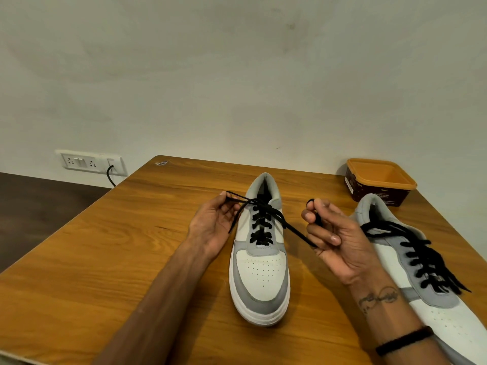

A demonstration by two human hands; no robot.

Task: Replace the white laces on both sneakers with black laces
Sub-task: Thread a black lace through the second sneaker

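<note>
A white and grey sneaker (259, 270) stands in the middle of the wooden table (110, 259), toe toward me, threaded with a black lace (261, 225). My left hand (216, 225) pinches one free end of that lace to the left of the shoe. My right hand (332, 238) grips the other end on the right, the lace crossing over the shoe's tongue. A second sneaker (432, 306) lies at the right, partly behind my right forearm, also threaded with a black lace (421, 259). No white laces are in sight.
An open orange and brown plastic tub (379, 180) sits at the table's far right corner. A wall socket panel (89, 162) with a black cable is on the wall at the left. The table's left edge drops to a dark floor.
</note>
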